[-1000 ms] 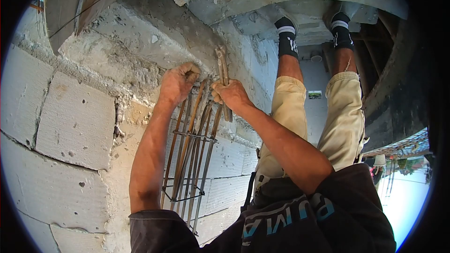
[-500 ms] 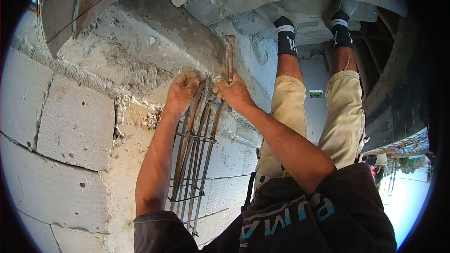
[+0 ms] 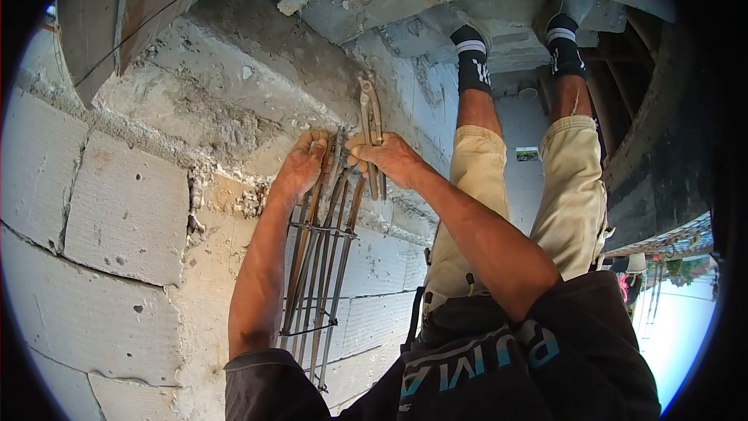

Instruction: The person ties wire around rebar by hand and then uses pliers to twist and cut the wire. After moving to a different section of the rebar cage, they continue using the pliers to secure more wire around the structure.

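Note:
A bundle of rusty rebar rods [image 3: 318, 265], tied with wire stirrups, runs along the block wall up to a concrete beam [image 3: 257, 70]. My left hand [image 3: 302, 164], fingers curled, is closed at the rod ends on their left side. In my right hand [image 3: 389, 159] a pair of metal pincers [image 3: 369, 109] is gripped, its jaws pointing to the top of the view and its handles passing between the fingers. The fingertips of my right hand are beside the right-hand rods. Whether they also pinch a wire is too small to tell.
Pale block wall [image 3: 125, 203] fills the left side. A wooden board [image 3: 156, 0] with a dark wire stands at the upper left. My legs [image 3: 483, 179] and socked feet are at the upper right, near a curved dark edge [image 3: 662, 179].
My right hand has turned, and the pincers now show more fully, with jaws and handles both visible. My left hand has shifted slightly at the rod ends.

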The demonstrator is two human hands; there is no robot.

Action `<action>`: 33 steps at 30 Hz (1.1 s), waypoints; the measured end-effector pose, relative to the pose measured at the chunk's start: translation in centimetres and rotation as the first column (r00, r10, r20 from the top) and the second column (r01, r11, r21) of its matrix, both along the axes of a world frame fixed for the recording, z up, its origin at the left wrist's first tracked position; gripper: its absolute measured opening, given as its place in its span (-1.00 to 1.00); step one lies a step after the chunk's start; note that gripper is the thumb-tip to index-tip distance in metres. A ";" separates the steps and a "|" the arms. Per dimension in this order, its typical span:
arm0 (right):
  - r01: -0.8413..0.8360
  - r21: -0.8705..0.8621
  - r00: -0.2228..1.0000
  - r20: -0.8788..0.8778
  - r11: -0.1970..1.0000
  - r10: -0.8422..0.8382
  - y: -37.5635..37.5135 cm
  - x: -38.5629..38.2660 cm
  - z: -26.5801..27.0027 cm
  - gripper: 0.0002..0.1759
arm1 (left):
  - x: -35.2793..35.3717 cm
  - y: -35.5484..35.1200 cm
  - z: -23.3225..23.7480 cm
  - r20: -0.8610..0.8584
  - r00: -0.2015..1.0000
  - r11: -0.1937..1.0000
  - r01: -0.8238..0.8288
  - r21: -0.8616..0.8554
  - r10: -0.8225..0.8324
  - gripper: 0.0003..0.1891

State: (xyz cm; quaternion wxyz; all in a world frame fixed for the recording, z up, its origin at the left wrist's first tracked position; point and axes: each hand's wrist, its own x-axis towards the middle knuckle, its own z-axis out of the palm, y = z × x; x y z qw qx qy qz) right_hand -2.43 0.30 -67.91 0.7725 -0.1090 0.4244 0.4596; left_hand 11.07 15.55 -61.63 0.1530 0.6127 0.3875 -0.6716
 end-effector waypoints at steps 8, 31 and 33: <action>-0.112 -0.017 0.993 0.040 0.994 0.113 -0.5 0.1 -0.4 -0.72 | 1.7 -1.9 0.6 -0.035 0.930 0.930 0.366 0.028 -0.365 -0.83; -0.142 -0.059 0.978 -0.161 0.988 0.131 3.9 -1.9 0.5 -0.69 | 3.5 0.3 -1.9 -0.370 0.898 0.971 0.224 -0.084 -0.239 -0.73; -0.259 -0.009 0.956 -0.142 0.966 0.256 4.0 -1.9 0.3 -0.64 | 3.7 0.0 -1.8 -0.374 0.892 0.967 0.224 -0.120 -0.253 -0.72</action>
